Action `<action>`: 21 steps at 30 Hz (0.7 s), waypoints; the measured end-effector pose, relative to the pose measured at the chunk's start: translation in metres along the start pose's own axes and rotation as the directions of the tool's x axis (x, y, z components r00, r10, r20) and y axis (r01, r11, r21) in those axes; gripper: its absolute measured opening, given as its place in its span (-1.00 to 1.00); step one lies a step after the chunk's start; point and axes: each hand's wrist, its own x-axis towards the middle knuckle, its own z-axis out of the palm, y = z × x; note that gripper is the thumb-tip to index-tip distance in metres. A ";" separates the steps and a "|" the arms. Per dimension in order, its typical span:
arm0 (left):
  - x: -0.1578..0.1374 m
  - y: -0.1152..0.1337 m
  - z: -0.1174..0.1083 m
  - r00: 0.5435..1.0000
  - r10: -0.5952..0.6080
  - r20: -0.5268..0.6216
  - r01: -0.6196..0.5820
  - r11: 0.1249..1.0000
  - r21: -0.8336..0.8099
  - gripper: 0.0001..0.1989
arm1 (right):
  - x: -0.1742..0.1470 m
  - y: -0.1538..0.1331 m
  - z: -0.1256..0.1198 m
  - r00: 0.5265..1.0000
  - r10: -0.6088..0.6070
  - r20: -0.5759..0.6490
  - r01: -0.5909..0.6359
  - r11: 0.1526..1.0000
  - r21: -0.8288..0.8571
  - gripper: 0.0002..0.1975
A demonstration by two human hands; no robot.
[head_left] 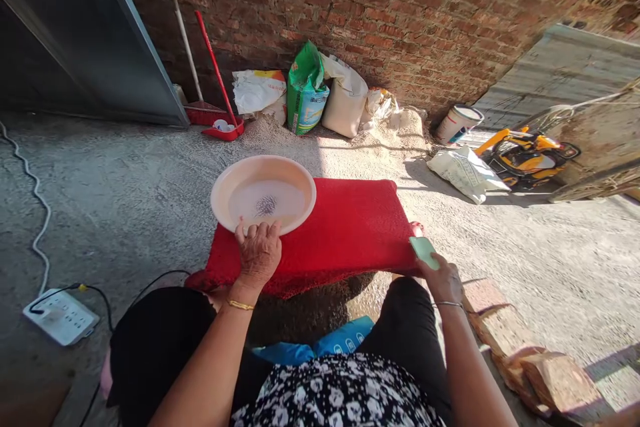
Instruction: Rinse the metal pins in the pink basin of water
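My left hand point(259, 252) has its fingers hooked over the near rim of a pale pink plastic basin point(220, 210). Cloudy water lies in the basin, with a dark patterned spot at its bottom. The basin stands on the left end of a low surface draped with a red cloth point(357, 220). At the cloth's right end, my right hand point(443, 278) grips a thin, pale green rectangular piece point(424, 251); its exact kind is unclear. My right fingers are partly hidden by the hand itself.
By the brick wall point(380, 20) stand a red dustpan point(227, 130), a green sack point(304, 90) and a white sack point(345, 103). A bucket point(459, 124) and a yellow toy vehicle point(533, 160) are at right. A power strip point(63, 315) lies left; bricks point(560, 380) lie right.
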 end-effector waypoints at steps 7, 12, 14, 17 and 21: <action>-0.002 -0.001 -0.001 1.000 0.017 -0.001 -0.017 1.000 0.015 -0.68 | -0.072 -0.090 0.036 0.760 -0.645 0.081 0.624 0.759 0.183 -0.50; -0.004 -0.004 -0.001 0.999 0.017 -0.039 -0.020 0.998 -0.061 -0.69 | -0.137 -0.167 0.065 0.390 -0.908 0.151 0.878 0.416 0.238 -0.49; -0.005 -0.004 -0.002 0.999 0.016 -0.043 -0.019 0.997 -0.075 -0.69 | -0.146 -0.180 0.070 0.342 -0.924 0.172 0.905 0.373 0.207 -0.48; -0.004 -0.004 -0.004 1.000 0.019 -0.024 -0.021 0.997 -0.071 -0.68 | -0.133 -0.174 0.070 0.427 -0.883 0.194 0.872 0.459 0.169 -0.50; -0.004 -0.004 -0.007 1.000 0.029 -0.003 -0.029 0.998 -0.062 -0.67 | -0.077 -0.125 0.056 0.734 -0.656 0.178 0.646 0.754 0.118 -0.53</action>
